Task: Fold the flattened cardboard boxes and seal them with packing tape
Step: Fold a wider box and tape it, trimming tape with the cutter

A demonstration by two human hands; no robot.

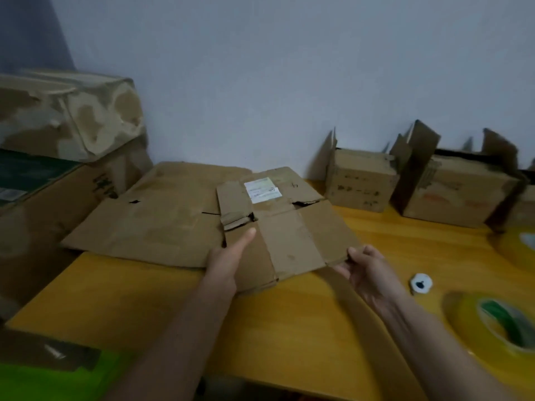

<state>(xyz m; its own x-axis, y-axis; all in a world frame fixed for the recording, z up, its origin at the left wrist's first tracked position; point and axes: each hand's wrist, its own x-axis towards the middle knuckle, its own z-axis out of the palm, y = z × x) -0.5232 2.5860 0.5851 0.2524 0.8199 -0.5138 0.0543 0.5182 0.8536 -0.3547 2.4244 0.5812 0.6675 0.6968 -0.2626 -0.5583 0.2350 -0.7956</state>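
2 flattened boxes on the yellow table [289, 328]: a small flattened box [286, 227] w/ white label lies partly over a bigger flat sheet [156, 221]; 2 folded open-top boxes [359, 180] stand by the wall. 2 glossy tape rolls [492, 322] at right, far one cut off and blurry. Left hand [228, 256] rests flat, fingers straight, on the small box; right hand [364, 264] pinches its near right corner.

I note matt, creased brown cardboard in the flattened box [278, 227] between my hands; smooth yellow wood-look surface [289, 319]; glossy translucent tape roll [492, 322] right of them.
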